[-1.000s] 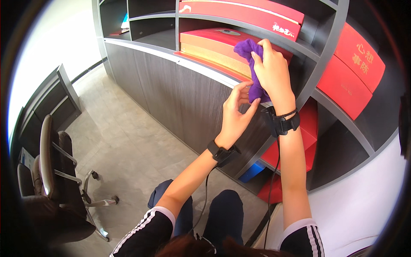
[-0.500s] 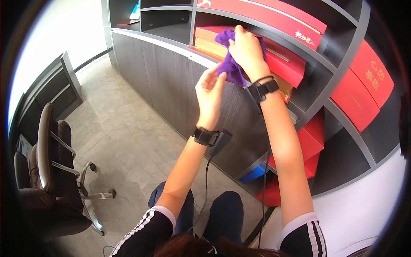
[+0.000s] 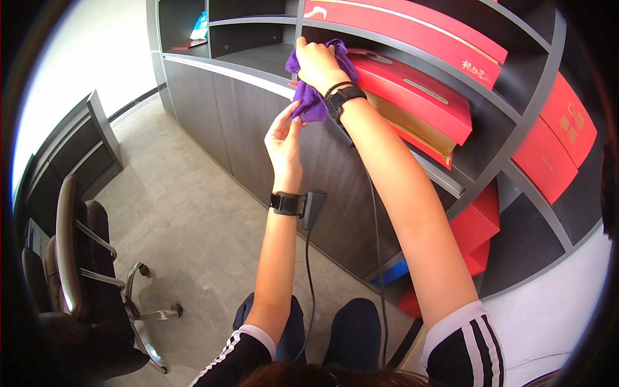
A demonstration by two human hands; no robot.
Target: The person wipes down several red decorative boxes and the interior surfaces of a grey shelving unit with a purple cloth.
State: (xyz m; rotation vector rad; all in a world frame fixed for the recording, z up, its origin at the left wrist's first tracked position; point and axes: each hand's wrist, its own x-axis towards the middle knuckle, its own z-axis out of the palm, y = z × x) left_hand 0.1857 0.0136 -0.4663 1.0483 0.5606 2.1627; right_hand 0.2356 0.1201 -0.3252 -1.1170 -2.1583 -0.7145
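A purple cloth (image 3: pixel 311 103) hangs bunched at the left end of a red gift box (image 3: pixel 425 97) on the shelf. My right hand (image 3: pixel 319 66) is closed on the upper part of the cloth, its fingertips hidden in the folds. Lower down, my left hand (image 3: pixel 284 145) pinches the hanging corner between thumb and fingers, in front of the grey cabinet door (image 3: pixel 258 116). The red box has a gold inner side; its left end is partly hidden by the cloth and my right hand.
More red boxes lie on the upper shelf (image 3: pixel 412 32) and stand in the right compartments (image 3: pixel 548 148). A blue box (image 3: pixel 390 273) sits low in the unit. A wheeled chair (image 3: pixel 71 245) is at left. Cables hang from black wrist straps (image 3: pixel 287 204) on both arms.
Both hands have moved left along the shelf with the purple cloth. More of the red gift box's front shows now.
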